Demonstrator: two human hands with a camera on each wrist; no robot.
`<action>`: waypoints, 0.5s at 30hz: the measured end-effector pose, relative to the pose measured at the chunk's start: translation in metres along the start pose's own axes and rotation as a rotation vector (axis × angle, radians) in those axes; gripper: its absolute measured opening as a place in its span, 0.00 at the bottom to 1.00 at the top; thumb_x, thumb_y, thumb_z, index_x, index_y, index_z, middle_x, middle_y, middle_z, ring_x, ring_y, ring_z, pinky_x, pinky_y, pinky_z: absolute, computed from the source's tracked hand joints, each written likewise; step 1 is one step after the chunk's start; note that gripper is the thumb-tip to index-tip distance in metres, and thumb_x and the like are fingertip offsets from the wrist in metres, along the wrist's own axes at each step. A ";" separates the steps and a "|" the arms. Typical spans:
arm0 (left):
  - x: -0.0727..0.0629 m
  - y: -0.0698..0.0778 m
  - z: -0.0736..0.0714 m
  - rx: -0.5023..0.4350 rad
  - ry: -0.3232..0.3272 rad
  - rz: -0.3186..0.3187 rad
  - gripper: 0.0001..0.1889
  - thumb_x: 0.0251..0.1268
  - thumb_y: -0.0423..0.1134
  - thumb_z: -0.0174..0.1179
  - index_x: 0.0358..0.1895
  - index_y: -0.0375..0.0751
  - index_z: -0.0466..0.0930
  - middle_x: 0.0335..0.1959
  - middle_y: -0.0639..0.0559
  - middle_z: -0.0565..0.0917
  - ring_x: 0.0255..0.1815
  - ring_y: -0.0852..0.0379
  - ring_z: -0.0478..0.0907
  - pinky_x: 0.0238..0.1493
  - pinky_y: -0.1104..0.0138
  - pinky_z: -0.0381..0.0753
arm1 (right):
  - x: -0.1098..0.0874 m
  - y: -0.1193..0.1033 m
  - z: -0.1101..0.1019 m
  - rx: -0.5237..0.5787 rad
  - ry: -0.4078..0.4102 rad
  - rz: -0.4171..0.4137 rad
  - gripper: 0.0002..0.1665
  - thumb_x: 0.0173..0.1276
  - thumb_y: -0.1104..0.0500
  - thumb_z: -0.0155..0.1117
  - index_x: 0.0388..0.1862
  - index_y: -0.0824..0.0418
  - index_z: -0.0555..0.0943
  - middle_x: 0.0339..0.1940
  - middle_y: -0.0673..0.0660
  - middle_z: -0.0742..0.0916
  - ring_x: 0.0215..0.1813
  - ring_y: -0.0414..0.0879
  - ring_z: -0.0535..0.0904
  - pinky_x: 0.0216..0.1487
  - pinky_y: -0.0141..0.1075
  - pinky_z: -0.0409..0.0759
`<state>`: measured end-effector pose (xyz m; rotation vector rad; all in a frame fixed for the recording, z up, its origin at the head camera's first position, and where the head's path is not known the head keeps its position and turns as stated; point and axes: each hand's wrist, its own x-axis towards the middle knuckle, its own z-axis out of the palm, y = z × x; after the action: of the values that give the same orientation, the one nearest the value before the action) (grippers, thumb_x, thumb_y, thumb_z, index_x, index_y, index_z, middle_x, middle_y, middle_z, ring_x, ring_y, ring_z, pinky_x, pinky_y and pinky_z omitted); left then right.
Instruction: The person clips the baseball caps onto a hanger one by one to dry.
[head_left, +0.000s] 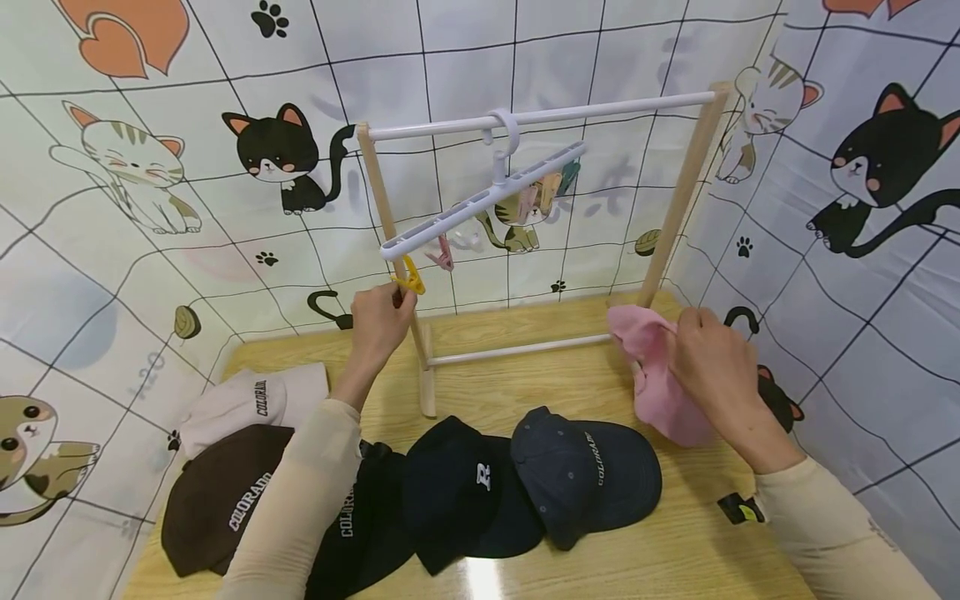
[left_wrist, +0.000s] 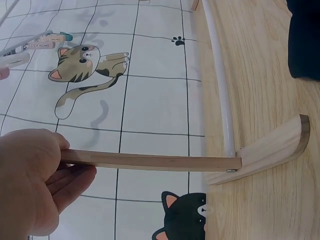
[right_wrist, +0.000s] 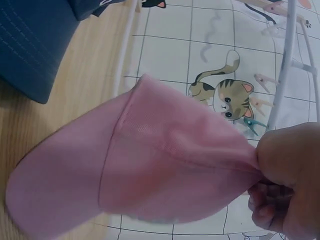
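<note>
The right hand's (head_left: pixel 714 365) fingers pinch the pink baseball cap (head_left: pixel 667 383). Whether the left hand (head_left: pixel 381 321) grips the yellow clip (head_left: pixel 412 278) or the wooden post (head_left: pixel 379 187) cannot be told. Above its fingertips slants a white hanger (head_left: pixel 480 200); below hang-level, nearer the person, lies a navy cap (head_left: pixel 551 475).

Six caps (head_left: pixel 566 475), one rack (head_left: pixel 615 107), two wooden posts (head_left: pixel 681 200), one hanger (head_left: pixel 493 195), one yellow clip (head_left: pixel 411 280), one green clip (head_left: pixel 567 177)

The head camera looks forward and down from above the table (head_left: pixel 540 383), far enough back to frame the rack (head_left: pixel 547 117) toward twelve o'clock. Close by the left hand (left_wrist: pixel 35 182) at eight o'clock, the left wrist view lies sideways, table at three; the right wrist view, sideways too, sits near the pink cap (right_wrist: pixel 165 150), table at nine. All three share the printed striped cat (left_wrist: pixel 80 65)
</note>
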<state>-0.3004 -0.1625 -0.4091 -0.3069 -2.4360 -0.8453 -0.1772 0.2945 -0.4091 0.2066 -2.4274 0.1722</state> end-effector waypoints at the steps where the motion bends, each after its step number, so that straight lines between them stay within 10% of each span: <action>1: 0.000 -0.001 -0.002 0.000 0.000 -0.003 0.18 0.80 0.34 0.61 0.25 0.33 0.85 0.17 0.41 0.84 0.19 0.53 0.69 0.23 0.65 0.64 | 0.000 0.000 0.000 0.007 0.019 -0.007 0.23 0.80 0.63 0.68 0.27 0.72 0.71 0.23 0.69 0.76 0.12 0.60 0.67 0.12 0.52 0.64; 15: -0.006 -0.023 -0.024 0.019 0.015 -0.032 0.15 0.78 0.33 0.64 0.33 0.24 0.92 0.27 0.33 0.93 0.24 0.39 0.88 0.28 0.61 0.78 | 0.005 -0.006 -0.006 0.109 0.153 -0.032 0.16 0.80 0.62 0.71 0.38 0.74 0.79 0.17 0.66 0.79 0.13 0.55 0.66 0.16 0.47 0.62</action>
<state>-0.2945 -0.1957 -0.4085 -0.2538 -2.4392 -0.8354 -0.1760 0.2894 -0.4013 0.2712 -2.2634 0.2960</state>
